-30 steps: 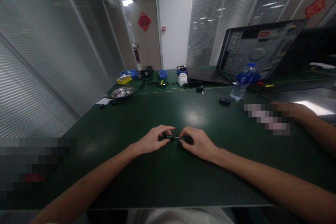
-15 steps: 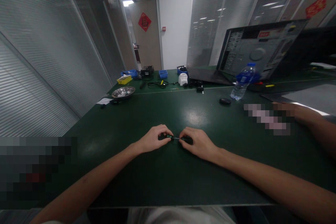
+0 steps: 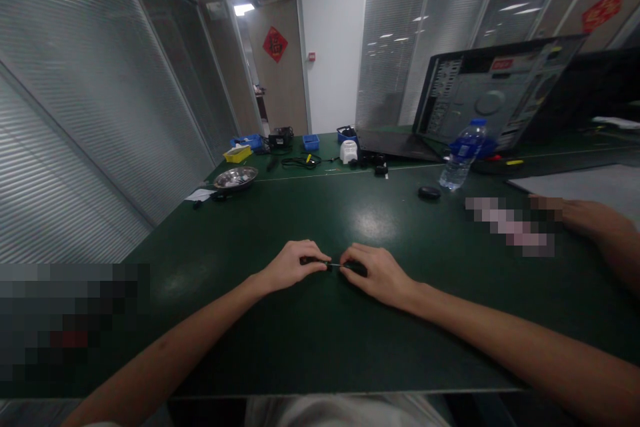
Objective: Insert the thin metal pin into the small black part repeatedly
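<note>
While the left hand (image 3: 291, 265) pinches a small dark piece (image 3: 329, 266), the right hand (image 3: 379, 269) grips a screwdriver (image 3: 336, 265) pointing leftward at it.

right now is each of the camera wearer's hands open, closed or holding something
Left hand: closed, holding a small black part too small to identify.
Right hand: closed around a dark-handled screwdriver.

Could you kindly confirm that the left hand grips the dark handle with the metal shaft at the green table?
Not quite: the head view shows the right hand gripping the dark handle with the metal shaft at the green table.
</note>
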Tool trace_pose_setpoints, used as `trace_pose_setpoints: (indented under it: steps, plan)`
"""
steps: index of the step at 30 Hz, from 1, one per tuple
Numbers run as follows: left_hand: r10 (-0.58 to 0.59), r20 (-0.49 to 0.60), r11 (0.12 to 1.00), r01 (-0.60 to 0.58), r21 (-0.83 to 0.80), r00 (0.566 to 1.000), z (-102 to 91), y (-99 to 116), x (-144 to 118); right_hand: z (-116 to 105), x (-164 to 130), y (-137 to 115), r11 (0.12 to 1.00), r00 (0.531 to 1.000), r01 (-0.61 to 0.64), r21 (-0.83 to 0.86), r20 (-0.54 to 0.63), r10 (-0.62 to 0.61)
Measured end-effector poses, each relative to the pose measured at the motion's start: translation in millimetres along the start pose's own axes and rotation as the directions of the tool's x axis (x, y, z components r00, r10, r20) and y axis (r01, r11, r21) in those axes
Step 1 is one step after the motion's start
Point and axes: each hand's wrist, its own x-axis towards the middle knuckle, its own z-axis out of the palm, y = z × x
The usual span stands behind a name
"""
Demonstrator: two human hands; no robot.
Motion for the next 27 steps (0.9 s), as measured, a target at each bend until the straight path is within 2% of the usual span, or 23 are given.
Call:
trace_pose_setpoints:
  steps: [8,15,23,27]
  plan:
    - [-0.048,-0.041,0.999,0.047,-0.026,0.998,3.2,3,0,2,0,2,0.997,0.999,0.038,-0.064,0.022,-0.036]
    - [-0.019,-0.056,0.994,0.013,-0.111,0.998,11.5,2,3,2,2,-3,0.997,0.995,0.074,-0.034,0.076,-0.071]
    - [0.065,-0.081,0.998,-0.066,-0.01,0.995,12.9,1,1,3,1,-3,0.997,0.997,0.053,-0.051,0.06,-0.05]
    - [0.071,-0.076,0.997,-0.073,-0.015,0.995,12.1,2,-1,3,0,-3,0.998,0.997,0.053,-0.031,0.053,-0.052]
